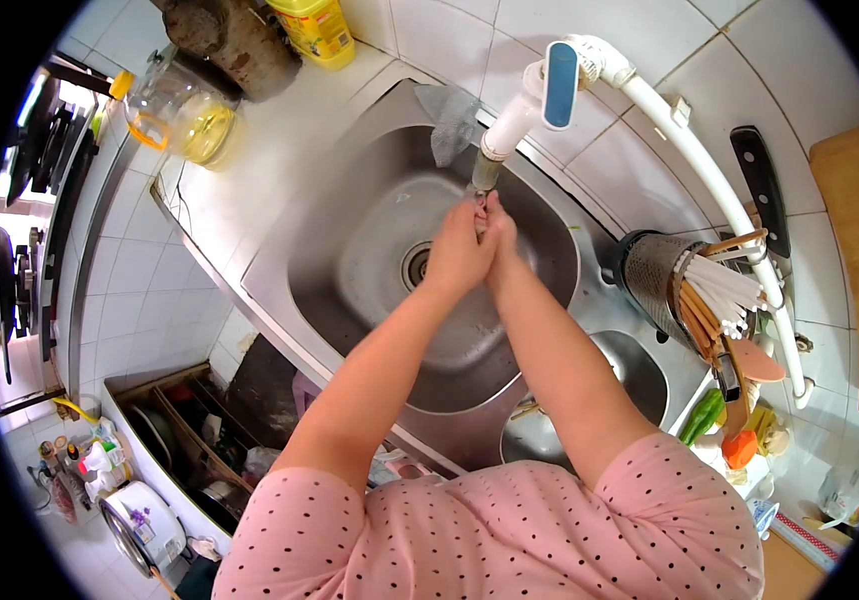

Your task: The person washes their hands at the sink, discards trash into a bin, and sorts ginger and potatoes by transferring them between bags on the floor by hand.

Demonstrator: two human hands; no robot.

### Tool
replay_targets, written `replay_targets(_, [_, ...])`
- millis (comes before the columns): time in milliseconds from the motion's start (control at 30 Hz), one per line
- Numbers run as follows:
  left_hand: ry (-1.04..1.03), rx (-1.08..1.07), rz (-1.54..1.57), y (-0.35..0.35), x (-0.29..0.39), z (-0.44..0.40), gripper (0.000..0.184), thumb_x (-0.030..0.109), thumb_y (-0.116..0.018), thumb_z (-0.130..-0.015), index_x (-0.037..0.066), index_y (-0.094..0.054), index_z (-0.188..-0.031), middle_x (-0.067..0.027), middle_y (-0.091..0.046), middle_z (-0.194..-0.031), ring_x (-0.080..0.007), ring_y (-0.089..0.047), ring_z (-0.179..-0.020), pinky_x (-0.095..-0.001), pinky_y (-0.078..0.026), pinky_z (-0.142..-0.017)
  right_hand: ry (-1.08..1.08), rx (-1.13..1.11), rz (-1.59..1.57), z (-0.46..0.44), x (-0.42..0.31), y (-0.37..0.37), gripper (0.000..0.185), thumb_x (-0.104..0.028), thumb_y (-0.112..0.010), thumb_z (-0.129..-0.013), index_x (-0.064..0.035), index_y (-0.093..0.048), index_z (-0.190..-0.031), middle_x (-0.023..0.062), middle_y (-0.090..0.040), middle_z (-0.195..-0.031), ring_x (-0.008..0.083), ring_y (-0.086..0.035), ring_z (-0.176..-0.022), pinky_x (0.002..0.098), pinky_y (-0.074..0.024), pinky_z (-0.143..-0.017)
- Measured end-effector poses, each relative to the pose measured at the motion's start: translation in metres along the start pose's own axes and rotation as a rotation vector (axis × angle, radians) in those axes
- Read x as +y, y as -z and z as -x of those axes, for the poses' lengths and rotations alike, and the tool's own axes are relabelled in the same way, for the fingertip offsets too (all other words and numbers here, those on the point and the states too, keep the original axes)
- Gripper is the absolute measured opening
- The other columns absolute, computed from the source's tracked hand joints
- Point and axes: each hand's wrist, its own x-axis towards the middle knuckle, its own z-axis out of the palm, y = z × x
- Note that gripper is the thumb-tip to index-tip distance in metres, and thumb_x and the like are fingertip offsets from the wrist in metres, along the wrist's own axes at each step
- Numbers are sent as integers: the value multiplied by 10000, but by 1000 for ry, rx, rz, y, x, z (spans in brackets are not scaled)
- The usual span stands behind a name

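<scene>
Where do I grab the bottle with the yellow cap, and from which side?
Probably by the orange handle, coming from the picture's left. The handle juts out on that side, below the cap, and looks like a loop to grip. The bottle seems upright, with yellow liquid gathered near its base.

The faucet [517,122] is above the far part of the sink [364,240]. The bottle [201,132] is on the left counter [289,130], the utensil holder [652,278] at right.
</scene>
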Motion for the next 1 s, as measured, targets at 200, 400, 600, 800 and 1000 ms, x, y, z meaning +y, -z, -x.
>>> replay_targets(200, [60,21,-98,8,6,-16,346,308,-509,-912,-4,-634,-830,-217,-630,-757,-417,-594,-710,-441,-459,-639,-9,-117,-11,40,0,-28,237,-339,-454,-963,-141,-526,-855,14,-563,-798,169,-555,-720,332,-481,-658])
replay_targets(400, [197,96,-119,17,0,-40,315,301,-546,-883,9,-653,-834,-250,-611,-794,-432,-589,-757,-443,-471,-685,-70,-80,43,30,4,-31,276,-328,-437,-970,-90,-575,-948,69,-607,-877,204,-589,-785,354,-485,-689])
replay_targets(600, [80,140,-176,3,-3,-26,337,308,-519,-916,10,-661,-846,-234,-634,-782,-403,-609,-767,-435,-467,-706,-63,-409,-59,-4,5,15,257,-316,-454,-953,-87,-569,-940,52,-613,-890,205,-603,-758,372,-501,-627])
replay_targets(800, [205,237,517,23,-47,-61,250,193,-454,-969,23,-621,-1045,-99,-619,-837,-224,-604,-783,-345,-486,-762,-76,-356,6,23,5,-9,244,-269,-417,-947,-91,-560,-1034,84,-598,-1021,230,-607,-861,345,-501,-733])
replay_targets(1000, [283,118,947,12,-13,-7,412,160,-415,-981,21,-375,-1366,-155,-465,-1287,-275,-482,-1156,-367,-408,-972,-185,-282,51,40,-22,-20,478,-307,-431,-973,-75,-348,-1382,108,-522,-1254,252,-500,-1136,415,-414,-949])
